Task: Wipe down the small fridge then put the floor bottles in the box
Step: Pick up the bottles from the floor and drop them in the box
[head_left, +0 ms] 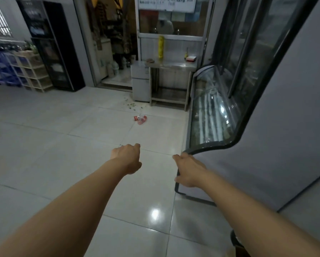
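Note:
A small grey fridge [140, 81] stands on the floor far ahead, against the left end of a steel table [171, 64]. A brownish cloth-like lump [150, 61] lies on the table's left end. Clear plastic bottles with red labels [140, 119] lie on the white tiles in front of the fridge. My left hand [128, 157] hangs in the air over the floor, fingers loosely curled, holding nothing. My right hand [189, 170] is stretched out beside the corner of a display freezer, fingers relaxed and empty. No box is recognisable.
A glass-topped display freezer [211, 115] and a tall cabinet run along the right. Small green scraps [131, 105] litter the tiles near the fridge. A black glass-door cooler [49, 47] and crates with beige shelves [31, 71] stand at the left. An open doorway lies behind the fridge.

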`<act>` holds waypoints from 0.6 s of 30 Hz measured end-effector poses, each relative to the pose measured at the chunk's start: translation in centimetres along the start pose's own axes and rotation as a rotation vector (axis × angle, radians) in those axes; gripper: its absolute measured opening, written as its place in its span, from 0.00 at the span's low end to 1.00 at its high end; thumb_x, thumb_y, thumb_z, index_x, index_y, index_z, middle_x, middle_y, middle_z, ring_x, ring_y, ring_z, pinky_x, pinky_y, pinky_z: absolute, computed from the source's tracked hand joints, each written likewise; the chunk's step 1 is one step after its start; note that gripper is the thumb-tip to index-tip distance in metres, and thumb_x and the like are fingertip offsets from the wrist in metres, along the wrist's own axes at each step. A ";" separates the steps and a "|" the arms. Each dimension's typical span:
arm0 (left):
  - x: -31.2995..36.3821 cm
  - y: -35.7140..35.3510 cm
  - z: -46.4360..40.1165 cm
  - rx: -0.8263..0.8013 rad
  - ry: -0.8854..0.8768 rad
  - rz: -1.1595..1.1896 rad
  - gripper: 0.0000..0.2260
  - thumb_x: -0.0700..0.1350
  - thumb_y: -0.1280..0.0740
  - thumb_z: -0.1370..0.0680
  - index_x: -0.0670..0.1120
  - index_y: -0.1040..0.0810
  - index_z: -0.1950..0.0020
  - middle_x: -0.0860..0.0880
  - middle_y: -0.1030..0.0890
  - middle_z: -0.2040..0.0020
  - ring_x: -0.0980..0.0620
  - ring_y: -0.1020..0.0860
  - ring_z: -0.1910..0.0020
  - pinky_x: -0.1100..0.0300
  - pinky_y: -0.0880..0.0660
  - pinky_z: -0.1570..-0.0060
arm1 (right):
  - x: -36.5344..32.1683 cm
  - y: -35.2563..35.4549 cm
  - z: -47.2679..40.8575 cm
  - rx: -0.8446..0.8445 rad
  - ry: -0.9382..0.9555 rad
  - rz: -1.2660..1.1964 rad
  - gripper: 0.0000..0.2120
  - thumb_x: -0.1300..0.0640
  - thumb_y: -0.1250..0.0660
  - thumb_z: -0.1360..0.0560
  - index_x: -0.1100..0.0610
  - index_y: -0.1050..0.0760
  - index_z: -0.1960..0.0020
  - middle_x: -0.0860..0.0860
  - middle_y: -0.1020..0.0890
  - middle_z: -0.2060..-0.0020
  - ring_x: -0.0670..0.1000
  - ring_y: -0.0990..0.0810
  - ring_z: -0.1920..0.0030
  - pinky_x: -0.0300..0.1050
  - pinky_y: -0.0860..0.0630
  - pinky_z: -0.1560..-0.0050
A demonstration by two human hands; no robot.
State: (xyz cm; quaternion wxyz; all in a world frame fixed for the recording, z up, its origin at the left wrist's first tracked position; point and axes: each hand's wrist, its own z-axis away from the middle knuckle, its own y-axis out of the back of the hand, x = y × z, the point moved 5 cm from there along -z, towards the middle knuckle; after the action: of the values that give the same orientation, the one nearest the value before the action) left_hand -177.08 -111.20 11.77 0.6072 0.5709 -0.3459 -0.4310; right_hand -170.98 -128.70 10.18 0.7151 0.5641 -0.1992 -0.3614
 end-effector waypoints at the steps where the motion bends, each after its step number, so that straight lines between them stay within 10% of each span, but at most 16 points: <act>1: -1.6 0.0 -0.3 -0.003 0.020 0.004 0.21 0.52 0.37 0.23 0.46 0.36 0.33 0.46 0.24 0.40 0.44 0.25 0.43 0.55 0.32 0.54 | -1.0 0.4 -1.1 -0.001 0.010 0.010 0.30 0.53 0.35 0.24 0.57 0.44 0.27 0.58 0.37 0.32 0.58 0.36 0.32 0.54 0.31 0.35; 18: -18.8 1.3 -21.7 -0.031 0.202 -0.029 0.21 0.51 0.37 0.23 0.46 0.36 0.34 0.46 0.24 0.42 0.45 0.25 0.44 0.56 0.34 0.54 | -8.9 9.2 -31.1 -0.012 0.139 0.035 0.32 0.51 0.34 0.25 0.55 0.45 0.26 0.56 0.38 0.32 0.57 0.36 0.32 0.52 0.30 0.38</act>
State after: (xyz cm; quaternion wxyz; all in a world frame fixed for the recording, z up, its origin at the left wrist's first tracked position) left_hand -164.44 -85.36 12.09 0.6415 0.6068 -0.2679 -0.3853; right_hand -152.57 -100.52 11.21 0.7369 0.5800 -0.1564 -0.3100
